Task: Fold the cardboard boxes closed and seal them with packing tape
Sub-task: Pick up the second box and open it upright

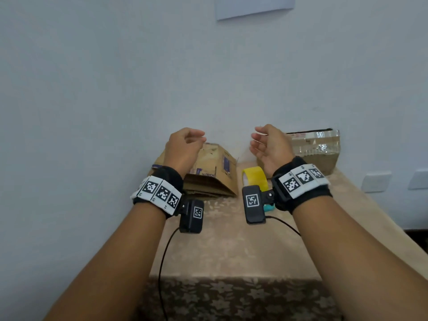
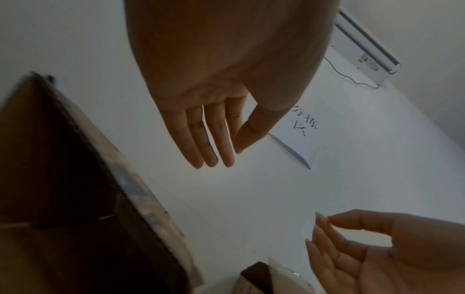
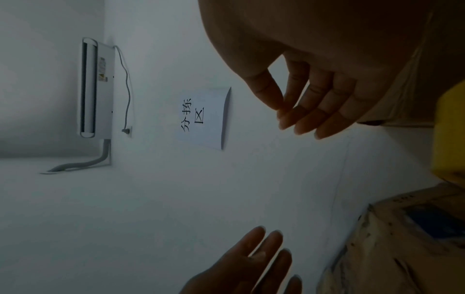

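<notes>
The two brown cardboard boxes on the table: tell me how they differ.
The left brown cardboard box lies collapsed and slanted, while the right brown cardboard box stands squarer against the wall. The right one is wrapped in shiny clear tape across its face; the left one shows none, only purple printed patches. The left one sits nearer the table's left edge, the right one beyond the yellow tape roll. Both are worn brown cardboard, and neither hand touches them.

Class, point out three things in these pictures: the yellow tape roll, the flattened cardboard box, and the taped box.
yellow tape roll [image 1: 254,176], head view, outer band.
flattened cardboard box [image 1: 214,172], head view, printed face.
taped box [image 1: 317,148], head view, glossy taped side.
</notes>
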